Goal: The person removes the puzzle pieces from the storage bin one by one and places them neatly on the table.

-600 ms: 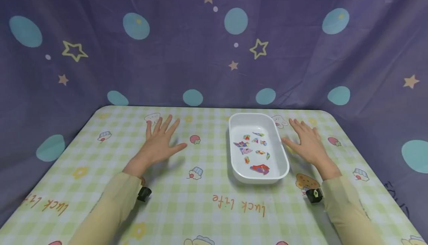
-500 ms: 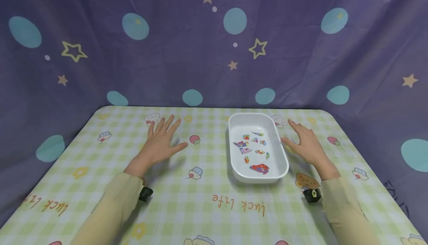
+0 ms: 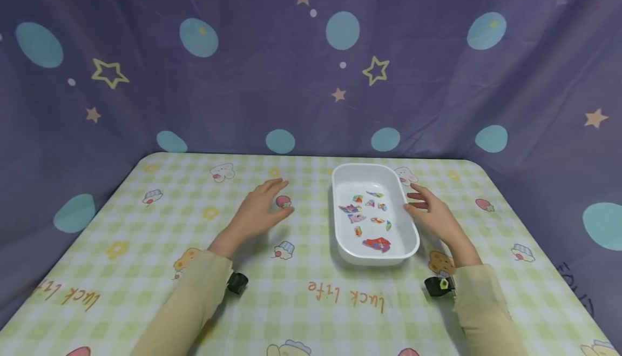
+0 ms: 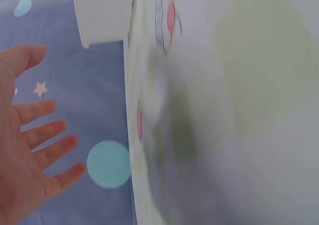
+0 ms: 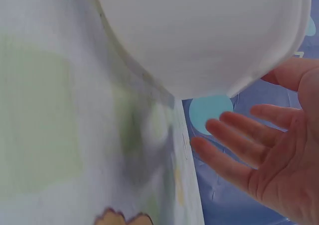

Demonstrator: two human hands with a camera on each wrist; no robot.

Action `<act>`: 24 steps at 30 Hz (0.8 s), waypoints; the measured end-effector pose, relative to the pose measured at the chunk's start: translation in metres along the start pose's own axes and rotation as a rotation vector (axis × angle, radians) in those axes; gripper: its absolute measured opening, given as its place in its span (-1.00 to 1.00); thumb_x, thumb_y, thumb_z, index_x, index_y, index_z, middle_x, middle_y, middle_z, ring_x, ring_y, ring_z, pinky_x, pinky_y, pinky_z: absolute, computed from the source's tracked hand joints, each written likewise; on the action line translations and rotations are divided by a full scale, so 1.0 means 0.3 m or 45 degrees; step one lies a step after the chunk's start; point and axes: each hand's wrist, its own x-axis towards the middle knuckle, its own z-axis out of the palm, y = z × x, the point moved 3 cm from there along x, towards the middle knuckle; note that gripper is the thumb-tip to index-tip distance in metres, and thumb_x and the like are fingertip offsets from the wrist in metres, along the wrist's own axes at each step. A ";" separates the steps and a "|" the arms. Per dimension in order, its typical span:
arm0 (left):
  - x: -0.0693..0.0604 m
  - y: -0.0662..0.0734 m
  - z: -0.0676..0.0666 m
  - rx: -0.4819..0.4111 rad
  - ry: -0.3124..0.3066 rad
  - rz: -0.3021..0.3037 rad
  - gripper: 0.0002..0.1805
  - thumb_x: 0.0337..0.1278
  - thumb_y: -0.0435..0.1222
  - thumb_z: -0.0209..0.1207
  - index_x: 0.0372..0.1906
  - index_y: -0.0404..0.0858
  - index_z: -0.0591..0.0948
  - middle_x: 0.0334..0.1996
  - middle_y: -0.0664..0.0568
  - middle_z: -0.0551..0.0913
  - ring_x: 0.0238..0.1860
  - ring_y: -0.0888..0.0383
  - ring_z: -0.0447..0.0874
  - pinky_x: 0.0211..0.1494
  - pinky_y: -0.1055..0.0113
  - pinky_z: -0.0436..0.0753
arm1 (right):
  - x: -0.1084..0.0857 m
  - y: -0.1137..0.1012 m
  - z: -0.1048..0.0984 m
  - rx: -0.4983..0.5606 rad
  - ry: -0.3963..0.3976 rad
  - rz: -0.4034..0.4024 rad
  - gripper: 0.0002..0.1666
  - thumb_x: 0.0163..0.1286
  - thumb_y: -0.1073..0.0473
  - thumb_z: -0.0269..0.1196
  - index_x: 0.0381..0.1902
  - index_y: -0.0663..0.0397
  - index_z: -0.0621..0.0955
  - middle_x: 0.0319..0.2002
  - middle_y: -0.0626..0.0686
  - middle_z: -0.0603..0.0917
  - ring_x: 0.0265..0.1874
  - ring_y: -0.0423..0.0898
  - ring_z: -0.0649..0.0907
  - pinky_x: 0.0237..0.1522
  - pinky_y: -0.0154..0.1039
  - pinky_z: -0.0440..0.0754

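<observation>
A white rectangular tray point(image 3: 376, 261) stands right of the table's middle. Several small flat, irregular colourful pieces lie apart inside it, among them a larger red piece point(image 3: 378, 244) near the front and a purple piece point(image 3: 350, 209) at the left. My right hand point(image 3: 434, 218) is beside the tray's right side, its thumb at the rim; whether it touches I cannot tell. In the right wrist view its fingers reach out relaxed, holding nothing. Left of the tray, my left hand point(image 3: 257, 210) hovers over the table with relaxed, spread fingers and an empty palm.
A green-and-white checked tablecloth point(image 3: 311, 323) with printed cartoons and lettering covers the table. Behind it hangs a purple curtain point(image 3: 272, 86) patterned with stars and blue ovals. Each wrist wears a dark camera, such as the left wrist camera point(image 3: 237, 283).
My left hand has moved right, toward the tray, its fingers less widely spread. My right hand has shifted slightly left, closer to the tray's rim, with its fingers bending inward. The tray stays put.
</observation>
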 end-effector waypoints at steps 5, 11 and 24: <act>0.018 0.048 0.041 -0.106 -0.034 -0.013 -0.32 0.11 0.07 0.06 0.31 -0.11 0.26 0.30 0.01 0.25 0.20 0.01 0.35 0.18 0.02 0.36 | 0.004 -0.012 0.014 0.113 -0.033 -0.014 -0.28 0.34 0.09 0.09 0.37 0.15 0.11 0.15 0.37 0.38 0.04 0.24 0.50 -0.17 -0.12 0.59; 0.040 0.117 0.085 -0.169 -0.037 -0.004 -0.38 0.10 0.03 0.10 0.27 -0.08 0.33 0.21 0.09 0.35 0.06 0.09 0.47 0.03 0.13 0.49 | 0.012 -0.017 0.020 0.138 -0.035 -0.003 -0.34 0.34 0.20 0.07 0.35 0.17 0.17 0.11 0.38 0.40 0.03 0.24 0.50 -0.25 -0.28 0.53; 0.112 0.300 0.139 -0.069 -0.025 0.223 -0.52 0.06 0.00 0.15 0.07 -0.12 0.51 0.06 0.06 0.48 0.10 0.12 0.39 0.19 0.21 0.34 | 0.019 -0.013 0.027 0.190 -0.069 0.011 -0.33 0.34 0.24 0.03 0.37 0.18 0.13 0.15 0.36 0.35 0.05 0.23 0.48 -0.26 -0.31 0.54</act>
